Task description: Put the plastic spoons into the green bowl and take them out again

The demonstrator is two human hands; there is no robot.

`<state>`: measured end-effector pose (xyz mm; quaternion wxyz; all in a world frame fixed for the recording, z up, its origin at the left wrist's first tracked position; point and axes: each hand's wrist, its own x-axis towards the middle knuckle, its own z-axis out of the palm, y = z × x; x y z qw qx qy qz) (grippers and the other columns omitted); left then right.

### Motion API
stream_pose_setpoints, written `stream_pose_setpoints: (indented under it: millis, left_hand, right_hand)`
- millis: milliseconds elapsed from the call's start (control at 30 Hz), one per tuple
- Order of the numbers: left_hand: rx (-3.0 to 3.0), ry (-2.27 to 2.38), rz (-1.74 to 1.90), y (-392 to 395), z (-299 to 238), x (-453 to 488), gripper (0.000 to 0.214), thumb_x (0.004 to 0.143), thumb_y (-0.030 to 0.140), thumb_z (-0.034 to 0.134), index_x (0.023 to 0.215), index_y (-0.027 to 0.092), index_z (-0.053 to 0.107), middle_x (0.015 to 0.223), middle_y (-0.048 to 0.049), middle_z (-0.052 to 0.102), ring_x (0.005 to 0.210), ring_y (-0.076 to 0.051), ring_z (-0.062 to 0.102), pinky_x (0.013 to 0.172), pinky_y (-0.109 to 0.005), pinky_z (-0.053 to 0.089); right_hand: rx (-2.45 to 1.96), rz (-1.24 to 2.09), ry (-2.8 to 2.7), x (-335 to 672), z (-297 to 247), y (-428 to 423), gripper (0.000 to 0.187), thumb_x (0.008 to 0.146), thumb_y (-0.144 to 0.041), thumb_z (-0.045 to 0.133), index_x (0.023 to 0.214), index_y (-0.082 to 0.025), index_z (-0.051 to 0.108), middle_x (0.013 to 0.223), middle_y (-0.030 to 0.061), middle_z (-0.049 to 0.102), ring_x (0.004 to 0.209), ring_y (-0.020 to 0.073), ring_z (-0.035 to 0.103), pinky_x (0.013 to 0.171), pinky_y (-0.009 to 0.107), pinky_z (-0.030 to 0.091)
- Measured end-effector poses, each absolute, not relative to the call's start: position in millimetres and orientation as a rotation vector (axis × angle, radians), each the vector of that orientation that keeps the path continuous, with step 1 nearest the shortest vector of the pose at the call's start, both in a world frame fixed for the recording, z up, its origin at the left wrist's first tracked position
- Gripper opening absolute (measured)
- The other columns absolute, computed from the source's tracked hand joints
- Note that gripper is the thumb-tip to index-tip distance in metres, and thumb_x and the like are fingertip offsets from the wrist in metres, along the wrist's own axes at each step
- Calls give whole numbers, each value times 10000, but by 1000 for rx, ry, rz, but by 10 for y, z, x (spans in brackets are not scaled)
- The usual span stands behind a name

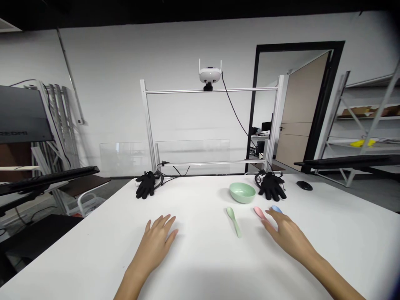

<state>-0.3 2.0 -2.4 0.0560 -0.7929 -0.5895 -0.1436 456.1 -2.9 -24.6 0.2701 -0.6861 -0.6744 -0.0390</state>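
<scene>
My left hand point(154, 246) lies palm down on the white table point(203, 254), fingers spread, holding nothing. The nearest thing to it is a black glove point(146, 184), further forward. My right hand point(289, 237) reaches out with open fingers, its fingertips at a pink plastic spoon point(259, 212) and a blue plastic spoon point(276, 209). It partly hides both. To their left lies a pale green plastic spoon point(233, 221). Behind it stands a pale green bowl point(242, 193). A second black glove point(271, 186) lies right beside the bowl.
Cables trail from both gloves. A black mouse point(304, 185) sits at the right. An aluminium frame point(211, 90) at the table's far edge carries a white headset-style tracking device point(209, 75). Dark keyboards point(46, 180) project at the left, with another point(346, 161) at the right.
</scene>
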Motion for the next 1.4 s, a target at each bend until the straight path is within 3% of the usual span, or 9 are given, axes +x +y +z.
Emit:
stream_pose_setpoints:
  millis: [467, 1400]
  left_hand:
    - [-2409, -1788, -459, 9, -39, -3, 514, 1045, 482, 362, 1481, 272, 537, 1535, -89, 554, 1459, -335, 442, 1182, -624, 307]
    - [-2405, -1798, -443, -8, -18, -2, 510, 1047, 484, 366, 1477, 271, 540, 1541, -86, 548, 1463, -330, 438, 1191, -616, 303]
  right_hand:
    - [-1823, -140, -1796, 4582, -267, 9, 440, 940, -559, 468, 1211, -265, 648, 1138, 92, 737, 1148, 313, 644, 836, 387, 544]
    - [-1866, -134, -1784, 4606, -250, 127, 520, 956, -634, 385, 1158, -252, 673, 1126, 105, 740, 1070, 304, 679, 820, 382, 543]
